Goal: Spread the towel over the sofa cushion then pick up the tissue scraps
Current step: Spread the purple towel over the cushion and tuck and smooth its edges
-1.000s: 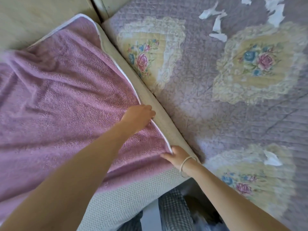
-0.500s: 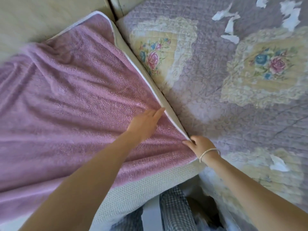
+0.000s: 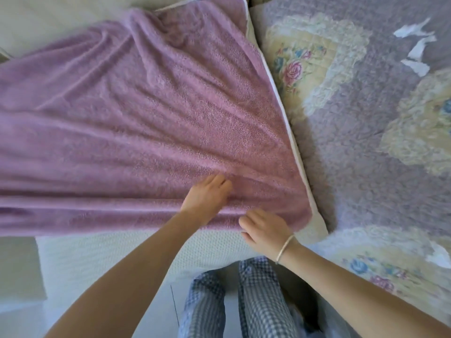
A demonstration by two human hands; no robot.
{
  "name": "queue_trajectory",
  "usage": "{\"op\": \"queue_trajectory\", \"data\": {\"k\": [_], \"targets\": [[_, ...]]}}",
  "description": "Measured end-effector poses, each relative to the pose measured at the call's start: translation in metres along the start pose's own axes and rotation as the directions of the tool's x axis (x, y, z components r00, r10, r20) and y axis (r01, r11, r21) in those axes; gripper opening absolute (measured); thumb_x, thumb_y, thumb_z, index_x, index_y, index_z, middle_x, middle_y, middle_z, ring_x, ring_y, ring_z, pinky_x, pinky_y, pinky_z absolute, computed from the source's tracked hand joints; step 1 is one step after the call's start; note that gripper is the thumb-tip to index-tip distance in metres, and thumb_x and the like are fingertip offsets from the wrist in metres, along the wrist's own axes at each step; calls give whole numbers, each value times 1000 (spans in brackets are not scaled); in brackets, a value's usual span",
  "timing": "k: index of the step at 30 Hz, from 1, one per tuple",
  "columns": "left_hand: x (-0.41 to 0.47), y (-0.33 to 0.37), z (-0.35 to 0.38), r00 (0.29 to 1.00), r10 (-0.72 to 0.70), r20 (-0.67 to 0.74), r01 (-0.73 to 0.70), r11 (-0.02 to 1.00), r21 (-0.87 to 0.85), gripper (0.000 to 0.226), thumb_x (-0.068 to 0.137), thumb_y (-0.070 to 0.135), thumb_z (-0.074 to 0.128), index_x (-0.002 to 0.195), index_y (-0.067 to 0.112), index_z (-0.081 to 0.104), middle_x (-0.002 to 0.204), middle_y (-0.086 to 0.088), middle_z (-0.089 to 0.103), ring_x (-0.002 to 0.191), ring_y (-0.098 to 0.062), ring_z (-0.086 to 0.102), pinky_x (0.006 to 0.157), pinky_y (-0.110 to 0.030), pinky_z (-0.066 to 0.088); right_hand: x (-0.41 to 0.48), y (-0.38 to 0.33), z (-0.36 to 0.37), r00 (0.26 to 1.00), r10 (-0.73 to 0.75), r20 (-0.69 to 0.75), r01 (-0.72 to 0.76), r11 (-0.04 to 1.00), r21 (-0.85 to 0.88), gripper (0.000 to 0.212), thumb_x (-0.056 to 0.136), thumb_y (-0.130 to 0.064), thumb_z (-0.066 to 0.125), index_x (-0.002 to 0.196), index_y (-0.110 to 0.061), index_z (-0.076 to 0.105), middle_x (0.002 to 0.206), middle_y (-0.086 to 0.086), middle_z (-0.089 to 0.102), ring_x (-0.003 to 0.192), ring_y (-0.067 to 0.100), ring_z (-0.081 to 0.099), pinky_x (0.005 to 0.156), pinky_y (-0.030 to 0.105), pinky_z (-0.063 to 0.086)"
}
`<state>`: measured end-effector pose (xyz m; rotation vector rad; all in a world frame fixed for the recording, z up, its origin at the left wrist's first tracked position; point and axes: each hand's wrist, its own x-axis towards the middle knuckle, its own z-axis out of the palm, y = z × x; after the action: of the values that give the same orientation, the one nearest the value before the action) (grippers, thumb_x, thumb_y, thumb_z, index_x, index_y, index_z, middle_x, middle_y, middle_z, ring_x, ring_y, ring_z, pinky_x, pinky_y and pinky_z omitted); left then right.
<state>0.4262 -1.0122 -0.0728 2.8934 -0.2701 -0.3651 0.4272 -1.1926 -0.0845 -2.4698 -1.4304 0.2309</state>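
Head view: a mauve terry towel (image 3: 136,123) is seen draped across a cream sofa cushion (image 3: 127,250), its near edge lying along the cushion's front and its right hem following the cushion's right side. The left hand (image 3: 207,197) is laid flat and open on the towel near that front edge, apparently to smooth out the ridges fanning away from it. The right hand (image 3: 264,230) is set at the towel's near right corner, fingers loosely curled; whether cloth is pinched cannot be told. Torn white tissue scraps (image 3: 416,48) are left lying on the quilted floral cover (image 3: 353,132) well to the right of the towel, another scrap (image 3: 439,256) lower down. Spreading is judged nearly finished.
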Motion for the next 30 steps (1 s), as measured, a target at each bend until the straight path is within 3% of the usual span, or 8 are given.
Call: {"op": "queue_trajectory", "data": {"k": [3, 5, 8, 11, 13, 17, 23, 30], "targets": [[-35, -5, 10, 991, 6, -133, -6, 1000, 3, 11, 74, 18, 61, 65, 12, 60, 62, -1, 57, 48, -15, 56, 30, -18, 34, 9, -17, 11, 997, 3, 80, 7, 993, -114, 27, 45, -24, 81, 65, -16, 64, 60, -1, 65, 51, 16, 62, 37, 19, 44], [-62, -6, 15, 983, -23, -181, 22, 1000, -11, 19, 77, 24, 46, 68, 12, 58, 64, -1, 57, 51, -15, 56, 30, -18, 33, 17, -23, 17, 994, 74, 84, -59, 983, -175, 12, 61, -19, 57, 66, -14, 67, 60, 2, 66, 52, 20, 62, 38, 22, 46], [-92, -4, 28, 983, -24, -182, 22, 1000, -13, 13, 71, 26, 64, 72, 14, 58, 66, 0, 60, 54, -15, 58, 30, -16, 36, 24, -20, 19, 988, 148, 48, -135, 968, -210, 22, 65, -12, 45, 67, -10, 67, 54, 5, 63, 46, 22, 62, 33, 20, 45], [-105, -6, 42, 993, -64, -104, 67, 997, 32, 44, 47, 30, 89, 81, 15, 66, 75, 1, 66, 63, -15, 63, 45, -19, 49, 31, -14, 12, 968, 187, 166, -165, 976, -140, 18, 60, 5, 70, 74, -4, 63, 56, 11, 66, 47, 28, 65, 33, 24, 42], [-103, -7, 47, 985, -108, -135, 117, 992, 57, 59, 47, 29, 89, 93, 14, 55, 83, -1, 67, 69, -18, 64, 54, -24, 54, 36, -12, 7, 946, 243, 213, -219, 967, -130, 17, 74, 6, 58, 87, -5, 57, 69, 13, 68, 56, 31, 68, 38, 27, 39], [-89, -8, 46, 957, -222, -185, 227, 974, 4, 69, 43, 20, 90, 94, 15, 44, 84, 0, 66, 69, -17, 63, 52, -24, 53, 43, -15, 5, 998, 37, 55, -21, 965, -260, 12, 63, -7, 47, 72, -16, 47, 57, 1, 57, 38, 18, 56, 29, 17, 25], [-71, -18, 38, 926, -298, -233, 312, 950, 25, 44, 37, 9, 89, 70, 14, 61, 65, 1, 60, 55, -16, 59, 44, -22, 48, 50, -26, 14, 999, -5, 52, 18, 967, -253, 52, 37, -23, 87, 73, -12, 52, 58, 3, 63, 49, 19, 63, 38, 18, 44], [-88, -26, 33, 952, -211, -222, 216, 976, -3, 32, 45, 5, 86, 64, 15, 62, 63, 1, 63, 55, -18, 60, 55, -25, 50, 58, -24, 6, 993, 18, 116, 10, 970, -241, 36, 29, -11, 90, 51, -12, 62, 41, 2, 58, 34, 17, 58, 31, 13, 38]]}}
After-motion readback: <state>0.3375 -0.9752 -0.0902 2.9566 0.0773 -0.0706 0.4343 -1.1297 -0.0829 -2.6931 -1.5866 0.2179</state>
